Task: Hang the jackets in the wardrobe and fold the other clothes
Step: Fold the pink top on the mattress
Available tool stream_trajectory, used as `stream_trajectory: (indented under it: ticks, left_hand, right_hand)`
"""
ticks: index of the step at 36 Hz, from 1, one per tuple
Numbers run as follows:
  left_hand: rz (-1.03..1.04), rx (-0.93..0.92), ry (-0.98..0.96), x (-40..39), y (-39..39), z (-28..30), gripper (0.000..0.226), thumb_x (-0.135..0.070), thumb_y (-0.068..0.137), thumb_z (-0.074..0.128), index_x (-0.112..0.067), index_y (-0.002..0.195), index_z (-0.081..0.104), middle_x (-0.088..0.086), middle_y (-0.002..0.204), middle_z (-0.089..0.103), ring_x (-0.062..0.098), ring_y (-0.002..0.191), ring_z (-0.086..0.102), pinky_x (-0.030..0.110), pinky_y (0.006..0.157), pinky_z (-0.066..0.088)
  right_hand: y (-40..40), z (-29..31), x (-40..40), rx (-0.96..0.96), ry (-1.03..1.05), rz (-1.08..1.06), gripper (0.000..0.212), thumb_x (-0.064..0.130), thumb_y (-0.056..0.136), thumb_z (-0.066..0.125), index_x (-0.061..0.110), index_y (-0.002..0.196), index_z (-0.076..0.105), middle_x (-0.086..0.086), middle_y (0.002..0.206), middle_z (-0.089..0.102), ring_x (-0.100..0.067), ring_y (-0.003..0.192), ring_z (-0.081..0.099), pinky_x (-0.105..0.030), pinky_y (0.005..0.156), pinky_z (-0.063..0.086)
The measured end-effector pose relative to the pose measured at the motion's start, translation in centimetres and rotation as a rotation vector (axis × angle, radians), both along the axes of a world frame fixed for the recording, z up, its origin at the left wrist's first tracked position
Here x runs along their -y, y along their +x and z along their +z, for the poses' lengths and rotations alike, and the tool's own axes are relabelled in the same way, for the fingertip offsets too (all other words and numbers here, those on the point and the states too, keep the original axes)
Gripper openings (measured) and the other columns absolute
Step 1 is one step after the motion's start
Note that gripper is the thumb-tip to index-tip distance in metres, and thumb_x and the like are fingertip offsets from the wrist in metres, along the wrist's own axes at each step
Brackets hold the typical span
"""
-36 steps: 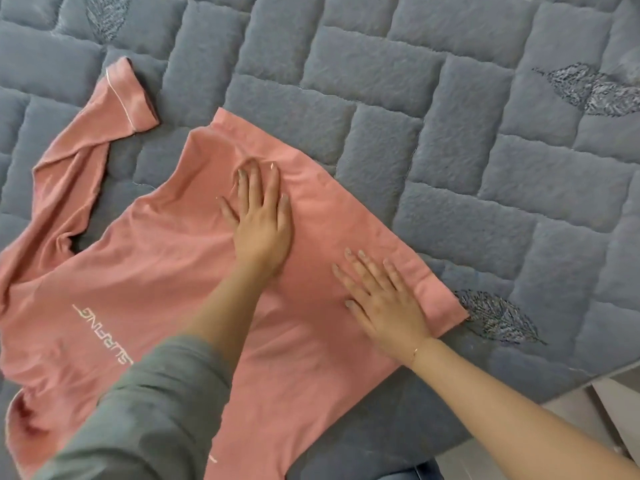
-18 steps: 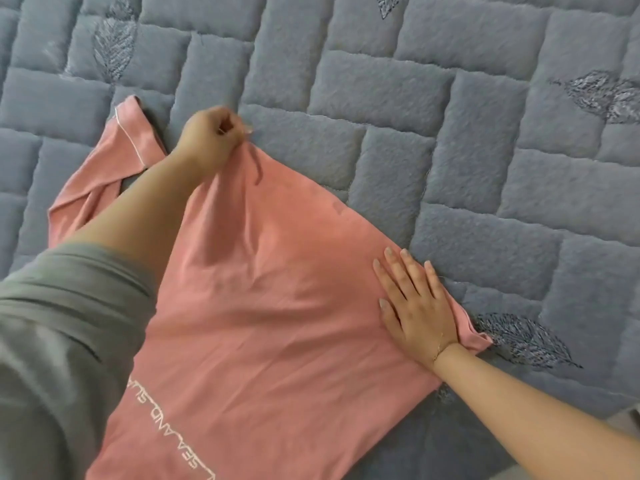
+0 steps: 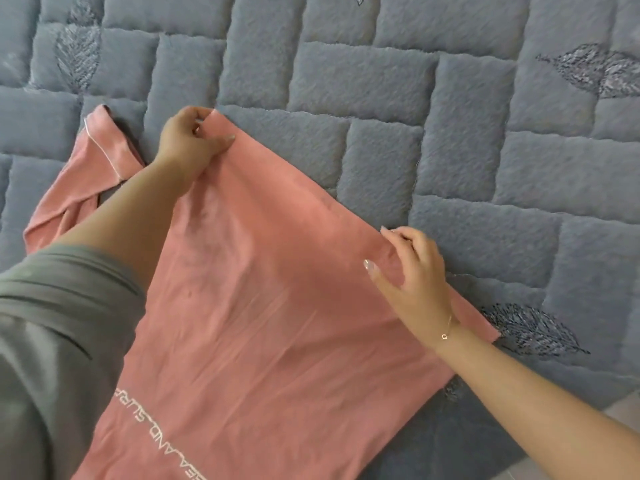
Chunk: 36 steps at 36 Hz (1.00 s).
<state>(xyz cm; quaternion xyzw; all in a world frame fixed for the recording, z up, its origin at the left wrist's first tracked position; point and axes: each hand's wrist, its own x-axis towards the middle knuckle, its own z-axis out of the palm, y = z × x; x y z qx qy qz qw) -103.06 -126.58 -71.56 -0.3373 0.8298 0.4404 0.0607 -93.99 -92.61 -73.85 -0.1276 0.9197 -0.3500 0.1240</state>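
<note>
A salmon-pink T-shirt (image 3: 263,306) with white lettering lies spread on a grey-blue quilted bed cover (image 3: 450,133). My left hand (image 3: 188,143) pinches the shirt's far hem corner between thumb and fingers. My right hand (image 3: 412,275) grips the hem edge nearer the other corner, fingers curled over the fabric and thumb on top. One sleeve (image 3: 100,157) with white piping sticks out to the left, partly hidden behind my left forearm.
The quilted cover, stitched in blocks with embroidered leaves (image 3: 533,330), stretches away above and to the right of the shirt. The bed's edge and a strip of pale floor (image 3: 620,414) show at the lower right.
My left hand left the middle of the shirt and took hold of the far hem corner. My right hand went from pressing flat on the fabric to gripping the hem edge.
</note>
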Motion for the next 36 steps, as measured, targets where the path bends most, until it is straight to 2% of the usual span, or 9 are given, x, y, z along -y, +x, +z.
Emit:
stream_trajectory:
  ticks: [4,9,12,14,17,20,24,29,36]
  left_hand:
    - [0.053,-0.116,0.204,-0.4,-0.8,0.9,0.024,-0.006,0.082,0.074,-0.024,0.084,0.06,-0.005,0.082,0.062,0.002,0.066,0.058,0.017,0.067,0.051]
    - [0.077,-0.202,0.237,-0.4,-1.2,1.6,0.021,-0.002,0.081,0.072,-0.02,0.081,0.061,0.0,0.085,0.064,0.008,0.074,0.06,0.027,0.082,0.051]
    - [0.085,-0.188,0.17,-0.7,-1.1,1.2,0.021,-0.003,0.082,0.072,-0.021,0.085,0.061,-0.004,0.085,0.062,0.004,0.074,0.058,0.023,0.08,0.051]
    - [0.107,-0.199,0.036,-1.3,-1.2,0.5,0.02,-0.008,0.085,0.069,-0.018,0.1,0.06,-0.005,0.091,0.059,0.006,0.082,0.055,0.024,0.086,0.049]
    - [0.039,-0.199,-0.326,-3.2,-0.1,0.8,0.04,-0.018,0.089,0.063,-0.013,0.127,0.054,0.002,0.123,0.053,0.014,0.112,0.052,0.024,0.102,0.037]
    - [-0.14,-0.285,-0.552,-6.8,3.3,2.0,0.041,-0.018,0.091,0.054,-0.009,0.13,0.056,0.01,0.135,0.052,0.026,0.124,0.048,0.033,0.105,0.033]
    - [-0.318,-0.238,-0.538,-14.5,10.8,1.3,0.044,-0.021,0.093,0.049,-0.008,0.135,0.052,0.015,0.145,0.046,0.029,0.135,0.039,0.047,0.112,0.023]
    - [-0.432,0.142,-0.505,-19.0,15.1,-3.1,0.059,-0.046,0.099,0.025,-0.028,0.154,0.015,-0.001,0.163,-0.001,0.012,0.148,-0.012,0.05,0.119,-0.007]
    - [-0.431,0.197,-0.617,-19.1,13.9,-4.4,0.055,-0.043,0.101,0.015,-0.031,0.154,0.011,0.001,0.164,0.0,0.018,0.151,-0.003,0.055,0.118,-0.007]
  right_hand:
    - [-3.8,1.0,3.8,0.233,-0.098,-0.031,0.052,0.037,0.077,0.079,0.006,0.116,0.065,-0.011,0.106,0.062,-0.027,0.1,0.054,-0.037,0.094,0.042]
    - [-7.3,1.2,7.6,0.632,-0.153,0.193,0.066,0.042,0.073,0.081,0.012,0.125,0.054,-0.001,0.115,0.064,-0.014,0.102,0.06,-0.025,0.089,0.046]
    - [-9.7,0.7,8.1,0.592,0.016,0.322,0.04,0.04,0.076,0.079,0.009,0.091,0.06,-0.004,0.088,0.065,-0.016,0.079,0.056,-0.031,0.067,0.043]
    - [-10.8,0.7,7.8,0.513,0.138,0.39,0.043,0.048,0.079,0.074,0.017,0.066,0.047,0.003,0.066,0.051,-0.017,0.068,0.049,-0.028,0.052,0.032]
    - [-10.8,0.6,7.3,0.22,0.276,0.4,0.051,0.058,0.085,0.062,0.018,0.063,0.036,0.008,0.062,0.041,-0.019,0.071,0.044,-0.034,0.054,0.021]
    - [-9.8,0.2,6.9,0.063,0.223,0.316,0.047,0.059,0.091,0.052,0.017,0.073,0.039,-0.004,0.068,0.054,-0.031,0.079,0.056,-0.034,0.06,0.023]
    - [-8.7,0.5,6.4,0.087,0.215,0.372,0.052,0.063,0.092,0.043,0.019,0.068,0.031,-0.016,0.082,0.062,-0.036,0.086,0.059,-0.034,0.068,0.025]
    - [-9.9,1.1,5.4,0.216,0.356,0.573,0.047,0.06,0.086,0.055,0.016,0.075,0.04,-0.001,0.076,0.057,-0.029,0.082,0.056,-0.031,0.065,0.029]
    - [-10.8,2.1,3.3,0.388,0.526,0.723,0.058,0.06,0.081,0.064,0.015,0.054,0.039,0.002,0.051,0.044,-0.013,0.048,0.04,-0.03,0.047,0.025]
